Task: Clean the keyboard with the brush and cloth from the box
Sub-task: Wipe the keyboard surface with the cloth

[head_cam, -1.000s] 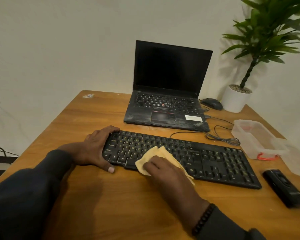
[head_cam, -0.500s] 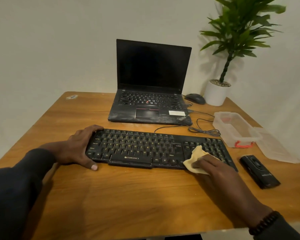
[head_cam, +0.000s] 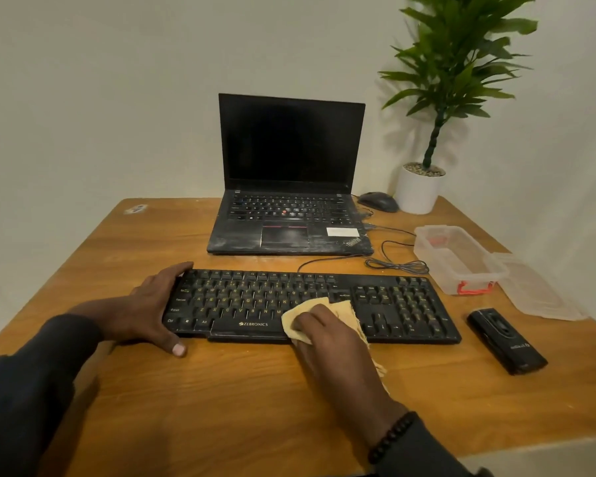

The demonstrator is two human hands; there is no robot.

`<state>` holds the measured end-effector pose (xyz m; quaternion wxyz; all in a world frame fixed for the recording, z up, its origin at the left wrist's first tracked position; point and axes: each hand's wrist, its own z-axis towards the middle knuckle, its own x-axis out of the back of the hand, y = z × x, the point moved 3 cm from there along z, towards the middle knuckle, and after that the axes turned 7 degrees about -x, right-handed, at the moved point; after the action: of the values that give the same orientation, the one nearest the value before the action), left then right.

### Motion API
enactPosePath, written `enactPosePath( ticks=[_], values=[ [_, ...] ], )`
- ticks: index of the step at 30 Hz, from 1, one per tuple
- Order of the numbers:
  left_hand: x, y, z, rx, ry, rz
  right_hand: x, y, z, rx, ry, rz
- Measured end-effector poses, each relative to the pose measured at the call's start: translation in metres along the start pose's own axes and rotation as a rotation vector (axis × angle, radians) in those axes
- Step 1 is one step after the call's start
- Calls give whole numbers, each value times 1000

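The step in hand was wiping the keys with the cloth [head_cam: 338, 309]. The right hand [head_cam: 327, 333] pressed the bunched yellow cloth down on the keyboard [head_cam: 406, 304], fingers curled over it and holding it, with loose folds spilling out past the knuckles and trailing back under the wrist. The left hand [head_cam: 152, 309] clasped the keyboard's left end, fingers over the far edge and thumb along the near edge, bracing it on the table [head_cam: 221, 390].

To do this well, I judged that the pressure should be light and even, so keys are not snagged, and that the brace should stay firm so the board does not slide.

From the cloth grip, the main letter keys lay just to the left, the arrow and number keys just to the right, and the space bar directly beneath. The open box [head_cam: 458, 259] sat well off to the right and farther away, near the black brush [head_cam: 506, 340].
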<state>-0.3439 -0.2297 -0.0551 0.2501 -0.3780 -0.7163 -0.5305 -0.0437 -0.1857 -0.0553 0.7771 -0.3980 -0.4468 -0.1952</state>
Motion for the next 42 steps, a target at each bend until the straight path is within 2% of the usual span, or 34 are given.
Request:
enactPosePath(
  ticks=[4, 6, 8, 13, 19, 21, 28, 34, 38, 42],
  values=[
    [2, 10, 5, -35, 34, 74, 38, 27, -7, -314, 279, 414],
    [0, 24, 12, -69, 28, 121, 64, 50, -1, -374, 402, 432],
    [-4, 41, 20, -82, -22, 183, 88, 71, 15, -381, 428, 397],
    [-20, 83, 42, -163, -79, 342, 101, 78, 78, -243, 354, 211],
    [-30, 112, 56, -167, -71, 404, 9, 26, 120, 41, -21, -128],
    [-32, 112, 60, -168, -85, 439, -13, 19, 120, 79, -71, -141],
    [-32, 111, 60, -218, -14, 572, 10, 60, 126, 67, -208, -203],
    [-33, 109, 61, -239, 4, 603, 62, 125, 100, -145, -210, -209],
    [-32, 113, 58, -222, -15, 591, 70, 140, 95, -219, -140, -204],
    [-31, 113, 56, -208, -13, 587, 73, 145, 95, -244, -123, -343]
  ],
)
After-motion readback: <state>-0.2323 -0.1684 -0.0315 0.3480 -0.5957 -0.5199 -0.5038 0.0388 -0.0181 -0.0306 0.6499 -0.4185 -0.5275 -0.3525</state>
